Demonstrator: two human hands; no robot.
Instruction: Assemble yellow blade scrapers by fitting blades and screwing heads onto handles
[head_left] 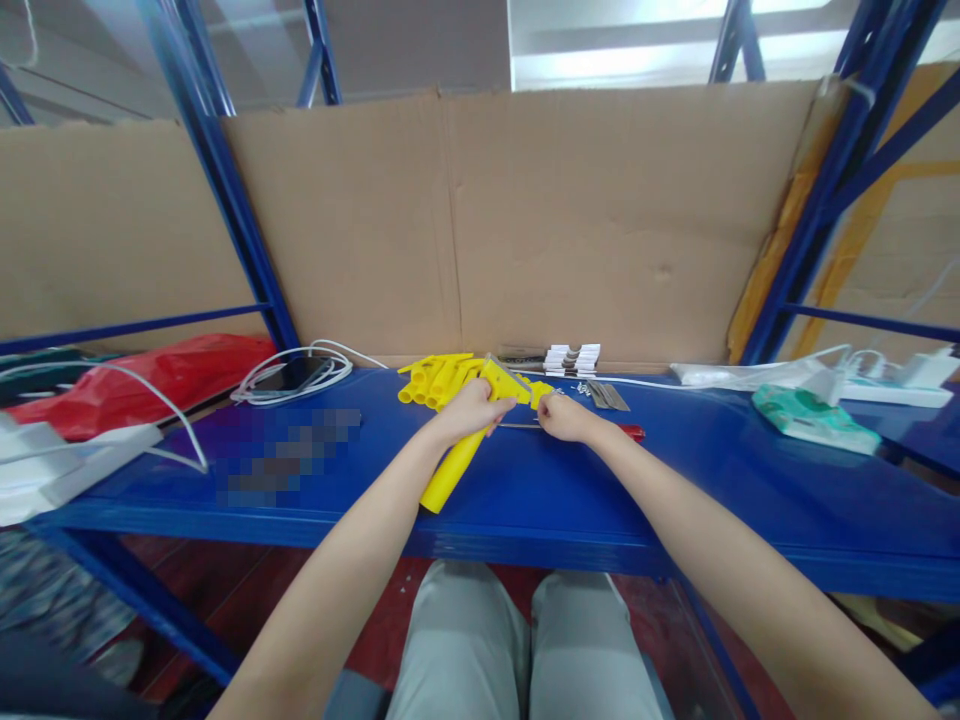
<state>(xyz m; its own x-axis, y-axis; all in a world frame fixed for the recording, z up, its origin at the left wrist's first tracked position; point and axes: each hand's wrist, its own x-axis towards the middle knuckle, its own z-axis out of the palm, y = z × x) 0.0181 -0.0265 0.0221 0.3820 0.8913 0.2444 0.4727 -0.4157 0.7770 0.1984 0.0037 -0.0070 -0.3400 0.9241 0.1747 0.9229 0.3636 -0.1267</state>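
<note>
The left hand [476, 408] grips a yellow handle [454, 470] sloping down toward the body; the right hand [568, 416], just beside, is curled (I can't tell around what). A red-handled tool [634, 432] under the right wrist could roll if nudged; small metal bits [582, 388] beyond that hand could scatter if its knuckles swept them

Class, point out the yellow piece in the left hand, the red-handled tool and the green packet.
Yellow piece [459, 471]: head view, on its tubular lower part.
Red-handled tool [634, 433]: head view, on its handle.
Green packet [814, 419]: head view, middle of its top.
</note>
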